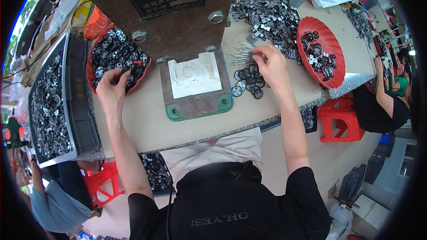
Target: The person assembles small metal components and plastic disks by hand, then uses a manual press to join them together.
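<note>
My left hand [111, 91] pinches a small black wheel at the near edge of a red scalloped bowl [146, 73]. That bowl holds many black toy wheels [116, 46] with silver spokes. Over a loose pile of thin metal pins [240, 55], my right hand [275, 69] has its thumb and fingers closed on pin ends; how many it grips cannot be made out. Just below the pins lies a cluster of loose wheels [249, 79]. Between my hands stands a press with a brown metal body [175, 11]; a white sheet [195, 78] covers its green-edged base [199, 110].
A second red bowl [336, 51] with wheeled black parts sits at right. Behind it spread small black-and-silver parts [267, 13]. A grey crate [82, 106] full of similar parts stands at left. Red stools [340, 118] and other people are at both sides.
</note>
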`<state>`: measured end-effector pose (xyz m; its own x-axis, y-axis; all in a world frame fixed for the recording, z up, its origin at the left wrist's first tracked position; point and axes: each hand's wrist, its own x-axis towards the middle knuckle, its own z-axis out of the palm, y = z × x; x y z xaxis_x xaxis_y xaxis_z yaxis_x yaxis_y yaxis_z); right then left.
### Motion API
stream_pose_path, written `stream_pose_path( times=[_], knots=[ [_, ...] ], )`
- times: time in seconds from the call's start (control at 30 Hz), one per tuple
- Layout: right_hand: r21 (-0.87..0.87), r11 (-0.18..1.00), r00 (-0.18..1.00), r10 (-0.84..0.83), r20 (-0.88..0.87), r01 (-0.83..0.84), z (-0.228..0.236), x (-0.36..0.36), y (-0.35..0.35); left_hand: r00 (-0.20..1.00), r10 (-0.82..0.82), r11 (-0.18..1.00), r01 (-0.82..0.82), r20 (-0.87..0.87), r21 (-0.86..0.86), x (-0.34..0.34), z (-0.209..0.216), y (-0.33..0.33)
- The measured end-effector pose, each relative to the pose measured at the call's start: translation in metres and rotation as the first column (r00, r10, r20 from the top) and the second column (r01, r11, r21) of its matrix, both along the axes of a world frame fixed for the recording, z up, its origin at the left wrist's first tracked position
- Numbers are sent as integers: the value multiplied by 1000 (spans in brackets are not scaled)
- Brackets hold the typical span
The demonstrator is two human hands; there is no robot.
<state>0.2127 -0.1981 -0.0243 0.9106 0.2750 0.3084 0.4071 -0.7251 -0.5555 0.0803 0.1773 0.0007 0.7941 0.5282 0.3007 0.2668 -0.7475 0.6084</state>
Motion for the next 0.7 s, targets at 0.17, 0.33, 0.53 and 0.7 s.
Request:
stream_pose_path(
  times=[0.17,0.33,0.53,0.7],
  knots=[
    [-79,994,997,-81,-17,80,2,31,6,965,-90,758,226,245,-612,-44,13,-42],
    [-227,972,968,-110,-225,57,6,37,7,915,-268,202,360,302,-911,-78,6,-97],
    [-253,967,974,-31,-223,-27,2,37,3,925,-325,-46,193,198,-980,-89,-9,-137],
    [-174,983,998,59,-18,-61,-2,30,-4,935,-317,-112,130,160,-985,-88,-10,-150]
  ],
)
